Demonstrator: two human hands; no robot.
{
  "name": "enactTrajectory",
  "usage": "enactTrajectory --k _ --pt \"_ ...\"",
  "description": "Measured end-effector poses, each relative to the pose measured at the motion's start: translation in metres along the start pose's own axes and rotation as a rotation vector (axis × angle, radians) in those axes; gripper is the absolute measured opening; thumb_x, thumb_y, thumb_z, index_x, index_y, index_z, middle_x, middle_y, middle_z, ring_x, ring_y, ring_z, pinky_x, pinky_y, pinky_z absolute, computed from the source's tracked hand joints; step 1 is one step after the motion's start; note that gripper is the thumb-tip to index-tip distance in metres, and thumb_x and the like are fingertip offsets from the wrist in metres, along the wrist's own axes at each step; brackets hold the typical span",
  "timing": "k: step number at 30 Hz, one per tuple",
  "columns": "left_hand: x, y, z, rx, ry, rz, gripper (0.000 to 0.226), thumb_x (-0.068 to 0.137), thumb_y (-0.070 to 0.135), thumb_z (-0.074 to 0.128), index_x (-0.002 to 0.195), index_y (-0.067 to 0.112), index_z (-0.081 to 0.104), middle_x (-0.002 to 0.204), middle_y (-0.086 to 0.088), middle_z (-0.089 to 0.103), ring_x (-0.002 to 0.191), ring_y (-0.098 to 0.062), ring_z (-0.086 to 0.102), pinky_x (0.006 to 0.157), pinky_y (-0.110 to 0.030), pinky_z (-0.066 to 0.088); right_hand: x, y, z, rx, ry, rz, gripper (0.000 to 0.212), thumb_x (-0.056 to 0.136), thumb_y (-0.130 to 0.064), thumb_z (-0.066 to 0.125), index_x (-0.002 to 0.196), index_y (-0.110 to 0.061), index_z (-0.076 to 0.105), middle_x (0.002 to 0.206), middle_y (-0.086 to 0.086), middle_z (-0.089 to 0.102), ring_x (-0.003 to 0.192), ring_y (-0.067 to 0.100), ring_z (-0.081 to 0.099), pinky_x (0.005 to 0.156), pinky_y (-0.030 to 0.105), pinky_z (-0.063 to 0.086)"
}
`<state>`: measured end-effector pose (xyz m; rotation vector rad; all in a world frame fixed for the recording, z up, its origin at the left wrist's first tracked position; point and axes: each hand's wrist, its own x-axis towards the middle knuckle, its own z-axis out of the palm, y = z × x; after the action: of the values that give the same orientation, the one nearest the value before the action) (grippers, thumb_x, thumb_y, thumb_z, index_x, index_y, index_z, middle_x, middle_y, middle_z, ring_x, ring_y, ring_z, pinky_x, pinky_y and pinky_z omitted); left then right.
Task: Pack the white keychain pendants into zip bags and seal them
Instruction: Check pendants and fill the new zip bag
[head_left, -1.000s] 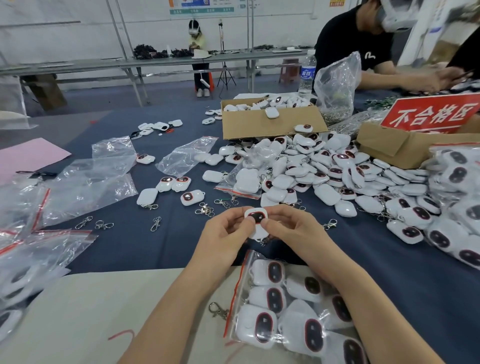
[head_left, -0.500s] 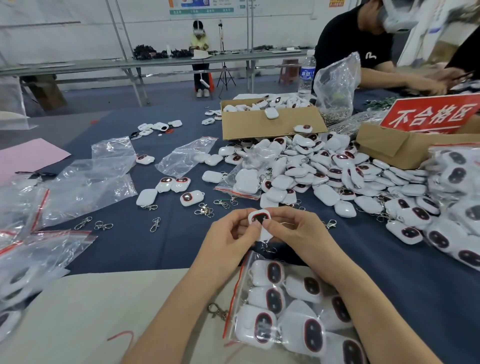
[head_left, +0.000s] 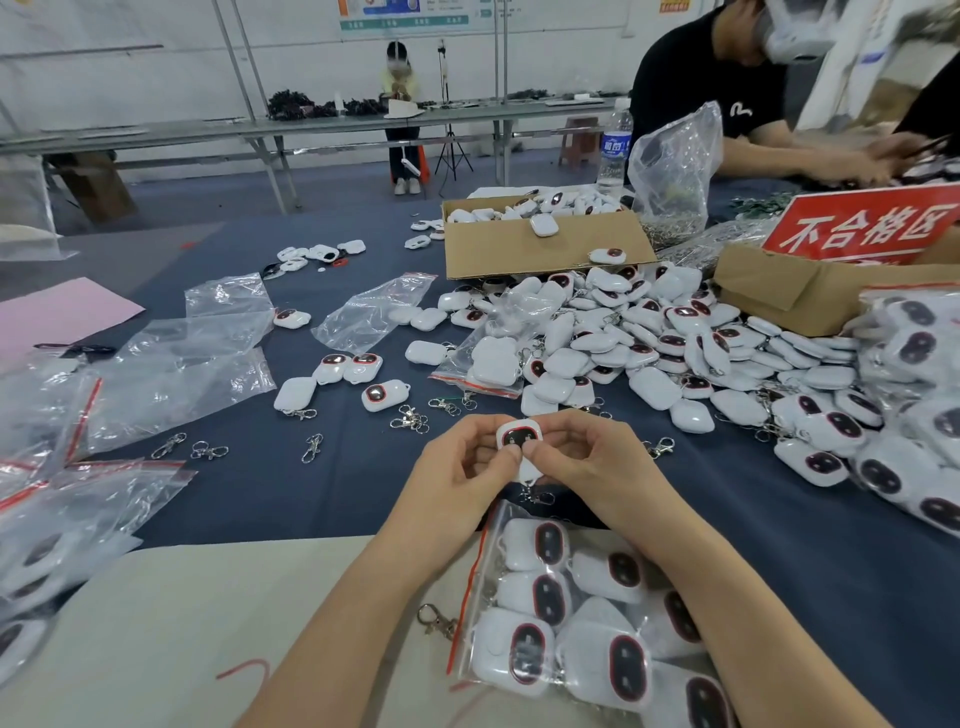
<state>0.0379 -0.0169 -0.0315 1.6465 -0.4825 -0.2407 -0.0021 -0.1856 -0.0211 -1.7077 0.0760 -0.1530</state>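
Head view: zip bag (head_left: 519, 644) nearer, pendant heap (head_left: 649, 343) beyond; left hand (head_left: 465, 470), right hand (head_left: 597, 462) pinch a white pendant (head_left: 517, 435) (thumbs (head_left: 511, 453) overlapping), dark face up, long axis upright.

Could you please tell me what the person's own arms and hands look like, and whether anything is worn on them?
The left forearm and right forearm are bare to the frame's edge: no sleeves show. The left hand and right hand wear no gloves, and no ring, watch or wristband is visible.
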Motion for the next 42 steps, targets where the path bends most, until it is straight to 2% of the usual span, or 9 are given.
enactTrajectory --k 15,21,24,27,29,32,35,37,42 --pt "0.000 0.003 0.003 0.006 0.026 -0.012 0.017 0.100 0.019 0.064 0.110 0.029 0.073 0.095 0.003 0.077 0.078 -0.009 0.070 0.073 -0.018 0.055 0.000 0.002 -0.004 0.142 -0.022 0.011 0.017 0.095 -0.016 0.069 0.105 -0.027 0.076 0.100 -0.002 0.078 0.093 0.009 0.074 0.073 0.017 0.056" --pt "0.019 0.019 0.005 -0.157 0.010 -0.149 0.019 0.102 0.019 0.059 0.104 0.023 0.078 0.085 -0.001 0.072 0.069 -0.009 0.062 0.065 -0.023 0.054 0.009 -0.001 -0.018 0.665 0.091 0.116 0.043 0.078 -0.032 0.074 0.118 -0.019 0.071 0.111 0.007 0.076 0.096 0.022 0.075 0.074 0.026 0.060" --pt "0.068 0.063 0.009 -0.279 0.069 -0.159 0.017 0.102 0.012 0.058 0.100 0.005 0.074 0.083 -0.007 0.067 0.062 -0.009 0.062 0.059 -0.020 0.054 0.009 -0.002 -0.031 0.739 0.189 0.027 0.018 0.093 -0.017 0.066 0.106 -0.020 0.078 0.108 0.010 0.076 0.091 0.023 0.074 0.074 0.026 0.060" --pt "0.138 0.131 0.005 -0.433 0.165 -0.100 0.020 0.102 0.005 0.055 0.114 -0.010 0.060 0.097 -0.018 0.067 0.079 -0.017 0.068 0.078 -0.024 0.061 0.007 -0.001 -0.039 0.479 0.352 -0.136 0.032 0.101 -0.006 0.054 0.099 -0.027 0.078 0.098 0.005 0.077 0.087 0.017 0.073 0.075 0.020 0.057" --pt "0.171 0.169 -0.002 -0.522 0.305 -0.046 0.006 0.102 0.001 0.054 0.102 -0.004 0.058 0.090 -0.016 0.059 0.088 -0.023 0.062 0.087 -0.022 0.056 0.005 0.003 -0.041 0.217 0.437 -0.174 0.036 0.100 -0.008 0.053 0.095 -0.036 0.076 0.092 -0.005 0.076 0.084 0.006 0.070 0.073 0.013 0.053" --pt "0.177 0.175 -0.005 -0.470 0.409 0.020 0.026 0.101 -0.006 0.046 0.080 0.010 0.049 0.074 -0.006 0.041 0.062 -0.016 0.047 0.062 -0.021 0.053 0.004 0.013 -0.038 -0.068 0.453 -0.116 0.028 0.099 -0.021 0.057 0.097 -0.045 0.071 0.088 -0.016 0.070 0.080 -0.003 0.062 0.067 0.011 0.047" --pt "0.142 0.132 0.000 -0.216 0.377 0.021 0.016 0.102 0.003 0.051 0.104 0.016 0.060 0.100 -0.006 0.065 0.076 -0.015 0.065 0.074 -0.029 0.061 0.008 0.021 -0.034 -0.358 0.387 -0.150 0.029 0.097 -0.017 0.060 0.114 -0.040 0.064 0.113 -0.019 0.062 0.108 0.002 0.057 0.090 0.021 0.049" --pt "0.111 0.092 -0.005 -0.103 0.385 0.003 0.019 0.104 0.009 0.052 0.114 0.021 0.063 0.111 -0.002 0.071 0.083 -0.012 0.070 0.070 -0.025 0.060 0.010 0.023 -0.032 -0.525 0.336 -0.162 0.035 0.095 -0.021 0.062 0.129 -0.031 0.061 0.125 -0.015 0.059 0.118 0.009 0.053 0.103 0.036 0.044" --pt "0.047 0.029 -0.020 -0.201 0.476 -0.114 0.025 0.102 0.004 0.050 0.114 0.017 0.068 0.093 0.000 0.077 0.070 -0.011 0.069 0.059 -0.021 0.056 0.009 0.023 -0.032 -0.755 0.169 -0.096 0.059 0.091 -0.054 0.061 0.145 -0.037 0.044 0.147 -0.013 0.042 0.134 0.013 0.041 0.115 0.034 0.027"
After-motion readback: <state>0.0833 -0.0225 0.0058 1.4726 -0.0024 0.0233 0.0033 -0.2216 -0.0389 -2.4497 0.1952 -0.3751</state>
